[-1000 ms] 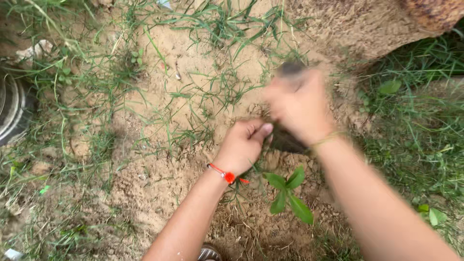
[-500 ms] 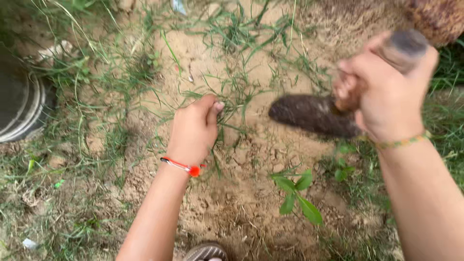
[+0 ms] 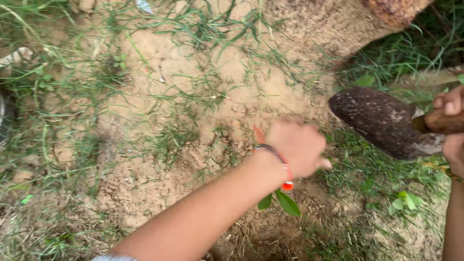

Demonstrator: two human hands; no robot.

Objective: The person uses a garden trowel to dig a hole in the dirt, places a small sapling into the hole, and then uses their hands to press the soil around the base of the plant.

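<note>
My right hand (image 3: 452, 126) grips the wooden handle of a rusty, soil-caked trowel (image 3: 382, 122) at the right edge, its blade pointing left above the grass. My left hand (image 3: 299, 146), blurred, reaches across the sandy soil (image 3: 203, 96) with fingers curled, low over the ground; whether it holds anything is unclear. A red bead bracelet (image 3: 285, 169) circles that wrist. Under the left forearm a small green seedling (image 3: 285, 202) pokes out, only two leaves showing.
Sparse grass (image 3: 72, 87) grows over bare sandy ground. A rough tree trunk base (image 3: 333, 21) rises at the top right. Thicker grass and small weeds (image 3: 401, 198) lie at the right. A dark round object's edge (image 3: 4, 113) shows at the far left.
My left hand swung right, from the grass tuft at centre to over the seedling. My right hand with the trowel drew off to the right edge and lowered.
</note>
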